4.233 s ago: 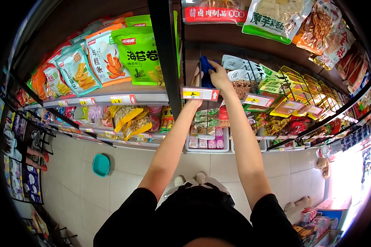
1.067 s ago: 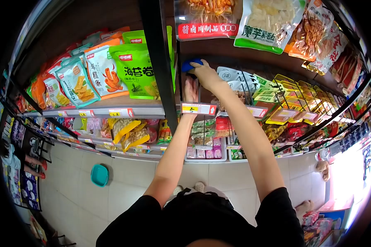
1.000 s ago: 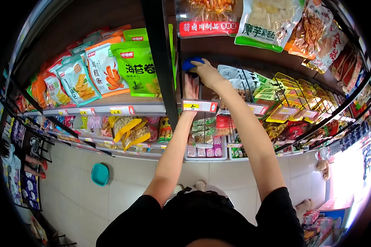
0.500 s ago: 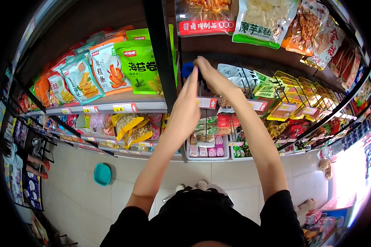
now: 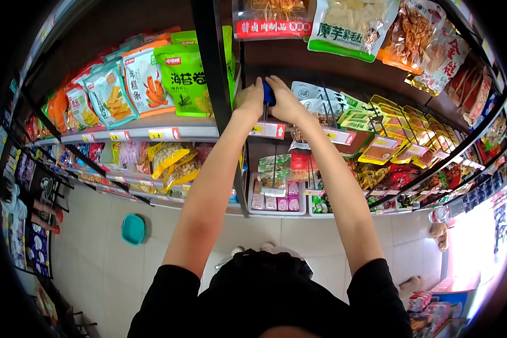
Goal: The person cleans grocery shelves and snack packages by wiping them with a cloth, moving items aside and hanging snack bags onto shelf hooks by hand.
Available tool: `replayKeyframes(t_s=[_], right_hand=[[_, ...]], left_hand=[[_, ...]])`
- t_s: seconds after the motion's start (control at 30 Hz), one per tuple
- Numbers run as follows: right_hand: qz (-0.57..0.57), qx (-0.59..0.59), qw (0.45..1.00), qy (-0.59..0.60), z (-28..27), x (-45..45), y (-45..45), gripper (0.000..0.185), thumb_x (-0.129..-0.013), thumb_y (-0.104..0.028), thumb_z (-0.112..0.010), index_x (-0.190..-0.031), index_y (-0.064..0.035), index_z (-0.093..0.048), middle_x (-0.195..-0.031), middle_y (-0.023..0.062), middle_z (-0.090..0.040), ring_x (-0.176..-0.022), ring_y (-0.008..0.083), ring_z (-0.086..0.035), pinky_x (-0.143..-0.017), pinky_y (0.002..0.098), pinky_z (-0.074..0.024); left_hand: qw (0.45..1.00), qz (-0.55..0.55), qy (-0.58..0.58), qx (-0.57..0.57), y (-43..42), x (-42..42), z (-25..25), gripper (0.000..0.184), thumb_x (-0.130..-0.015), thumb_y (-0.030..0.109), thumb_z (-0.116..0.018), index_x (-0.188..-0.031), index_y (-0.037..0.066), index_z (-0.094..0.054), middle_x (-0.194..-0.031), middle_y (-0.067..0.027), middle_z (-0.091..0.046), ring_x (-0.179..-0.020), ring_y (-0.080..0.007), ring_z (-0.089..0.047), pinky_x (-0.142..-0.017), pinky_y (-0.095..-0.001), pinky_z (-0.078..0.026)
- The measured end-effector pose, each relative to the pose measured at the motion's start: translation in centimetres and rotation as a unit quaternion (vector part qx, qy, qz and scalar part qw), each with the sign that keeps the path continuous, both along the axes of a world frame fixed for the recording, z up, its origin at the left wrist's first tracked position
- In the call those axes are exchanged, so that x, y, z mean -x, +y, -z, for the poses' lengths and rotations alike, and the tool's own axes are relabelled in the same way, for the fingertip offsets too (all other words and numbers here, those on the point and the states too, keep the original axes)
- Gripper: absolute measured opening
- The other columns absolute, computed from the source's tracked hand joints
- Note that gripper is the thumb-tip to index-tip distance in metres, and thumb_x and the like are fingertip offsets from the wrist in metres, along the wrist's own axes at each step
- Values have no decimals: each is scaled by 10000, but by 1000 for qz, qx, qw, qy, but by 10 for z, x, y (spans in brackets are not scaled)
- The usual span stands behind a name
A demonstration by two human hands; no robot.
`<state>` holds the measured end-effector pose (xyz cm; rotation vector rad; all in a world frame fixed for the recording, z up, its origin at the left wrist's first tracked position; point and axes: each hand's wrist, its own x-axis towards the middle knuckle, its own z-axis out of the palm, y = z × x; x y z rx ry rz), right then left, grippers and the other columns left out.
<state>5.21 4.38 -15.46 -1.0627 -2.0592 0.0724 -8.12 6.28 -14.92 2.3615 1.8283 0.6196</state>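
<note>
My left hand [image 5: 249,100] and my right hand [image 5: 284,102] meet above the shelf edge, on either side of a small dark-blue object [image 5: 269,94]. Both have their fingers curled in against it. Its kind is hard to make out, since the hands cover most of it. Close to the left hand are the black shelf post [image 5: 208,56] and a green snack bag [image 5: 185,81]. Just right of the right hand hang white packets [image 5: 315,97] on display hooks. Below the hands runs a price-label strip [image 5: 267,130].
Large snack bags hang above, among them a white-and-green one [image 5: 352,28]. Yellow packets [image 5: 397,132] hang to the right. Lower down stands a white tray [image 5: 277,213] of pink packs. A teal basin [image 5: 133,229] is on the tiled floor; another person [image 5: 19,203] is at far left.
My left hand has drawn back from its outstretched pose and curled against the blue object. My right hand has come round its other side. The view has shifted slightly.
</note>
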Motion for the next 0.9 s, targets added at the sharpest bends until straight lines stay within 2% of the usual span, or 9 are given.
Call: replayKeyframes(t_s=[0.13,0.27,0.37,0.5,0.57,0.63,0.67,0.7,0.9], right_hand=[[62,87,994,-31,-1,2,14,741,-639,92,-579,-1361,-13,-450,-1349,271,-476,-1256,422,-444,-1040,427,-399],[72,190,948,-246,-48,-14,14,725,-774,34,-504,-1442,-213,-367,-1308,178,-545,-1138,407,-553,-927,470,-476],[99,94,957,-255,-54,-29,41,689,-826,8,-484,-1449,-256,-351,-1307,168,-543,-1134,389,-563,-936,466,-477],[130,-25,959,-251,-49,-33,93,706,-839,1,-494,-1462,-276,-309,-1449,85,-393,-1257,374,-456,-946,494,-480],[170,-36,944,-280,-43,-26,124,716,-835,-24,-521,-1467,-272,-293,-1520,32,-281,-1347,375,-319,-977,508,-461],[173,-79,946,-263,-24,-21,148,569,-916,-180,-467,-1458,-285,-328,-1483,63,-351,-1345,409,-338,-1060,597,-340],[163,25,948,-272,-17,-19,153,574,-916,-177,-468,-1462,-277,-323,-1504,54,-324,-1367,406,-299,-1055,636,-312],[149,130,940,-278,-9,-15,149,578,-916,-174,-469,-1466,-270,-318,-1524,44,-298,-1389,404,-260,-1050,675,-285],[186,132,947,-226,12,-2,145,603,-914,-146,-463,-1478,-276,-291,-1577,27,-207,-1432,418,-127,-1041,700,-275]], left_hand=[[999,15,34,0,-3,4,-6,697,-785,-15,-578,-1432,9,-321,-1147,-240,-618,-1064,-379,-607,-878,-450,-499],[997,16,79,-1,0,-6,-25,598,-795,-11,-585,-1361,-21,-390,-1176,-223,-612,-1077,-370,-608,-879,-438,-507],[995,-56,45,-65,20,-32,-27,553,-811,-1,-587,-1338,-2,-418,-1239,-206,-582,-1126,-378,-583,-879,-428,-515],[969,-139,88,-185,86,-48,-16,555,-917,175,-505,-1442,78,-355,-1434,-107,-439,-1280,-298,-467,-879,-415,-509],[972,-155,124,-122,110,-51,-21,554,-953,223,-428,-1483,119,-300,-1538,-57,-294,-1384,-279,-316,-1017,-449,-399],[978,-148,136,-60,125,-51,-18,585,-961,242,-426,-1508,136,-243,-1576,-50,-210,-1415,-254,-258,-1073,-471,-329],[974,-139,180,-5,132,-49,-12,597,-973,258,-392,-1525,152,-190,-1594,-42,-149,-1435,-228,-216,-1109,-478,-272],[974,-82,209,29,130,-42,-9,630,-930,207,-448,-1504,89,-217,-1577,-88,-205,-1444,-266,-217,-1098,-503,-324],[977,-51,194,67,126,-34,-3,762,-876,142,-515,-1519,56,-114,-1590,-135,-130,-1452,-290,-196,-1107,-491,-327]])
